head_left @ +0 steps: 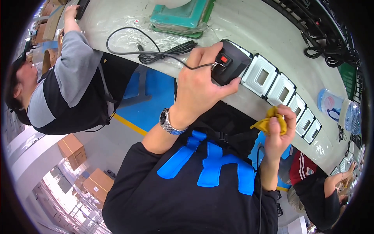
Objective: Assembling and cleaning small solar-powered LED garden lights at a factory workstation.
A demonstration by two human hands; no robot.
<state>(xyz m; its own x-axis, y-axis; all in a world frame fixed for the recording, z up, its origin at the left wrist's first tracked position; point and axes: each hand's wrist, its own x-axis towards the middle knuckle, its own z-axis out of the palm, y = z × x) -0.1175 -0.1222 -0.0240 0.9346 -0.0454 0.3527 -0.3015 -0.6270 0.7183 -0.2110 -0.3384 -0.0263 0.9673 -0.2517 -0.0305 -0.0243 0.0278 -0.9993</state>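
My left hand (200, 80) is wrapped round a black plastic housing (235, 62) with a red rocker switch on it. A black cable (136, 52) runs from beside the switch across the table to a coiled bundle. The housing sits at the left end of a row of white square frames with dark edges, the nearest being a white frame (260, 75). In my right hand (282, 132) a crumpled yellow cloth (271, 121) is pinched between thumb and fingers, in front of the row and apart from the housing.
Stacked teal trays (177, 15) stand at the back left on plastic film. A clear plastic jug (339, 109) is at the right, and black cables (331, 54) lie by a dark rack. One co-worker (66, 85) is at the left, another (319, 195) at the lower right.
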